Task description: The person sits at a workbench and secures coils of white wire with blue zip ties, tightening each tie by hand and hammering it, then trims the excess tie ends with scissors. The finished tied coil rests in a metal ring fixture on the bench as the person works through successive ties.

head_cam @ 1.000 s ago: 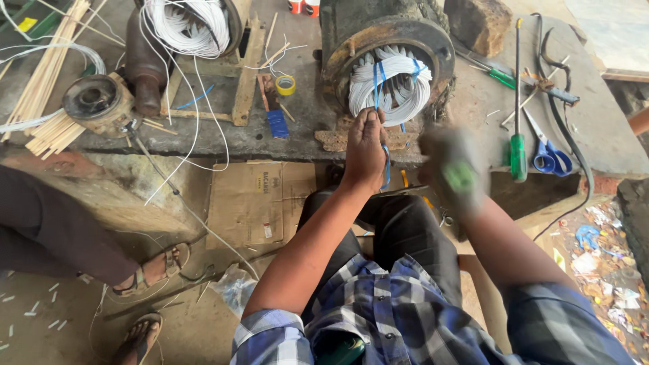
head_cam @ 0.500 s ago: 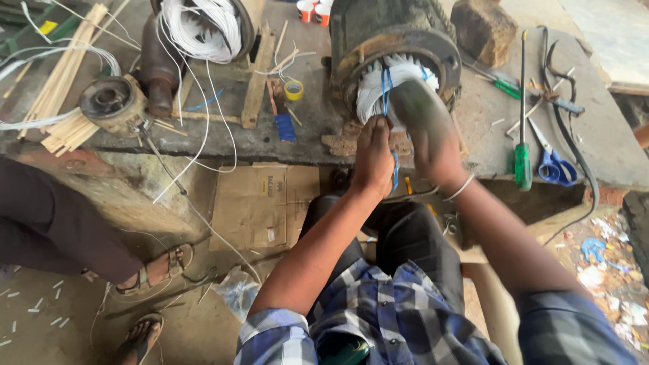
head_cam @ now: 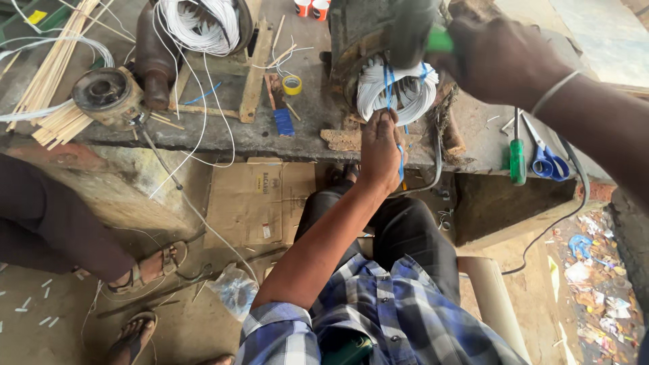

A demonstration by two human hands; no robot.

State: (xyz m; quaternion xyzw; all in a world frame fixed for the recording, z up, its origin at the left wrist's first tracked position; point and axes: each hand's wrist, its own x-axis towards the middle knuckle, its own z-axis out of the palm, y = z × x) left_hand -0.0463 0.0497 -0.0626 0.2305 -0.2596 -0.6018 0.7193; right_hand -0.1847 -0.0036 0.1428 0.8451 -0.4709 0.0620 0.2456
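Left hand (head_cam: 380, 152) pinches blue tie (head_cam: 389, 88) at the winding's (head_cam: 397, 91) 6 o'clock; right hand (head_cam: 500, 57) grips a green-handled tool (head_cam: 416, 37) raised at 12 — a misplaced blow risks fingers or nicked wire.

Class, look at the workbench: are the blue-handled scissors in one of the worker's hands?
No: the blue-handled scissors lie on the workbench beside the green-handled screwdriver, apart from both hands.
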